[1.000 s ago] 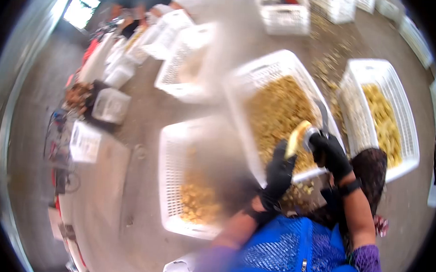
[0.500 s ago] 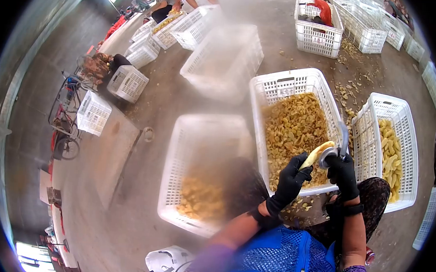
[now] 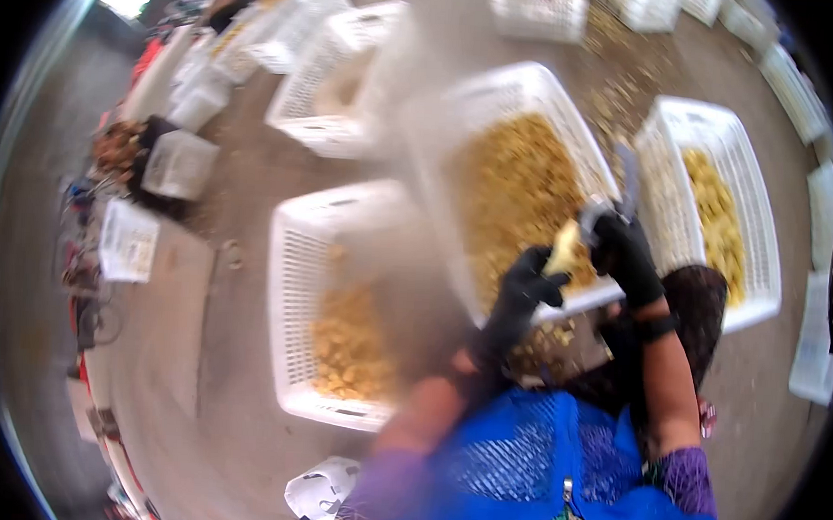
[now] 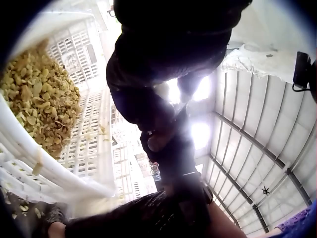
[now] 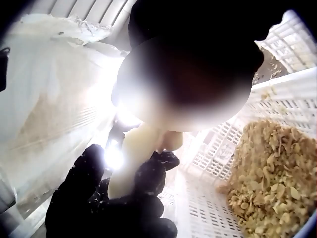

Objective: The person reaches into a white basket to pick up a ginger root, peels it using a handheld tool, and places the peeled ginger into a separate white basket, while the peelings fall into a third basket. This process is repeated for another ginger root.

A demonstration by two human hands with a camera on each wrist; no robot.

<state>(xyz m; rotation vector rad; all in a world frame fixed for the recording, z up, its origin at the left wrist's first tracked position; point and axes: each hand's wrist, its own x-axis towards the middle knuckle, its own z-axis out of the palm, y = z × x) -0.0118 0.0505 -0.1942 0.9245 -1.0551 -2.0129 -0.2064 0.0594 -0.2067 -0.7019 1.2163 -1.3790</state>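
Both hands wear black gloves, over a white perforated crate (image 3: pixel 607 124) of yellow-brown peelings (image 3: pixel 525 172). My left hand (image 3: pixel 528 289) pinches a pale yellow, elongated piece of produce (image 3: pixel 564 251) by its lower end. In the right wrist view, that piece (image 5: pixel 131 161) stands up between the thumb and fingers of the left hand (image 5: pixel 138 210). My right hand (image 3: pixel 629 257) grips a tool with a round metal head (image 3: pixel 594 213) and a curved grey part (image 3: pixel 627 177) rising past the fingers. The head is right at the piece's upper end; dark blur hides much of the tool in the right wrist view.
A crate (image 3: pixel 666 179) of yellow pieces stands at the right. Another crate (image 3: pixel 289 263) with pale pieces stands at the left, partly hazed. More white crates (image 3: pixel 338 133) line the back. Scraps (image 3: pixel 623 97) lie on the floor, and a white bag (image 3: pixel 318 492) sits below the left crate.
The head view dipped away, then swung back, so the crates shift in frame. Both hands stay together with the piece and the tool; the piece shows shorter and paler than before.
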